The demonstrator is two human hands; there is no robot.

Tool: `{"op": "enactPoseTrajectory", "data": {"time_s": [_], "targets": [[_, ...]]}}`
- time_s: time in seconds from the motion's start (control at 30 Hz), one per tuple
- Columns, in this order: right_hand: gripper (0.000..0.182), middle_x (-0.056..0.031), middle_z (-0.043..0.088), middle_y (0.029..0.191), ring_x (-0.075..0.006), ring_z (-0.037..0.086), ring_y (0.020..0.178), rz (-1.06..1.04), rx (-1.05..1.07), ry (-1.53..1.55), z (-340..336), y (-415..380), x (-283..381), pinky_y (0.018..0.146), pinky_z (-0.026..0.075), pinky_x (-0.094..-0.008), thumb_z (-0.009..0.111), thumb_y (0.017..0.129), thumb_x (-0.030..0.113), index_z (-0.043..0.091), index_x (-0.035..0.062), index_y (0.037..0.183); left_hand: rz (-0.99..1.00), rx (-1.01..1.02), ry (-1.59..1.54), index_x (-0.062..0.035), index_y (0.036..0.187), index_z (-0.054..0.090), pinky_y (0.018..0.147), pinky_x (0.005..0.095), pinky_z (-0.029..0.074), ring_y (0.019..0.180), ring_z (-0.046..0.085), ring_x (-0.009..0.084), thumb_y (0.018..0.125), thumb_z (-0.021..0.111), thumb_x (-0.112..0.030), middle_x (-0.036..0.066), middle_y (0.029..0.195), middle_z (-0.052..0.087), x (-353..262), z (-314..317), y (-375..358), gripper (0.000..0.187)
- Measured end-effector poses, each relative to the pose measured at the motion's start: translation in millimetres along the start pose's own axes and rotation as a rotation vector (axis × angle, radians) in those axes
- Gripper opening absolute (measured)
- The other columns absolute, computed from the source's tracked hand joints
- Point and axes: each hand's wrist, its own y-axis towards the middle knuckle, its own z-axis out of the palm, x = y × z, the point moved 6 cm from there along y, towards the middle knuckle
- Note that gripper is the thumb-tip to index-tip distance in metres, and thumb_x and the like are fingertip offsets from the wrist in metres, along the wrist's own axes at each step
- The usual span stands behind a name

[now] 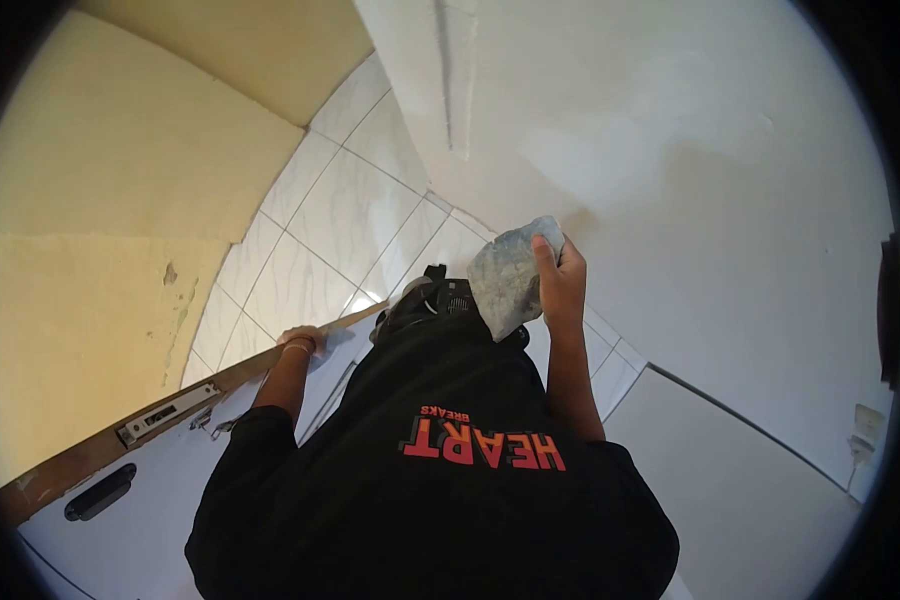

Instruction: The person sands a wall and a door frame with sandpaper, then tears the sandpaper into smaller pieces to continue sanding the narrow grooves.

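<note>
My right hand (560, 280) is closed on a grey, crumpled-looking cloth (510, 275), held up in front of my body beside the white wall. The thumb lies over its near face, and the lower corner hangs free. Over to the left, my left hand (302, 340) is wrapped over the wooden edge of a white door (200, 380). Its fingers are partly hidden behind that edge. A metal lock plate (165, 412) is set into the door edge, with keys (210, 424) hanging close by and a dark door handle (100, 492) on the door face.
A yellow wall (110, 200) with chipped paint rises on the left. White tiled floor (340, 215) runs between it and the white wall (650, 150) on the right. At the lower right are a white panel (730, 480) and a white plug with a cord (863, 440).
</note>
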Motion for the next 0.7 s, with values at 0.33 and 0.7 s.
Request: {"op": "enactPoseTrajectory", "data": {"time_s": [0.33, 0.7], "targets": [[0.030, -0.0011, 0.056, 0.075, -0.0097, 0.048, 0.072, 0.033, -0.218, 0.067, -78.0, 3.5, -35.8, 0.068, 0.042, -0.0263, 0.058, 0.092, 0.028, 0.060, -0.0021, 0.090, 0.242, -0.243, 0.294, -0.0105, 0.099, 0.070, 0.081, 0.0401, 0.053, 0.097, 0.066, 0.0275, 0.077, 0.062, -0.018, 0.012, 0.101, 0.069, -1.2, 4.1, -0.8, 0.024], [0.034, -0.0009, 0.057, 0.078, -0.0097, 0.048, 0.074, 0.065, -0.161, 0.069, -107.2, 6.9, -35.8, 0.070, 0.042, -0.0256, 0.058, 0.092, 0.031, 0.060, -0.0025, 0.094, 0.231, -0.266, 0.281, -0.0083, 0.094, 0.071, 0.080, 0.0394, 0.053, 0.094, 0.067, 0.0288, 0.075, 0.066, -0.021, 0.014, 0.097, 0.069, -14.4, -10.3, -15.8, 0.024]]}}
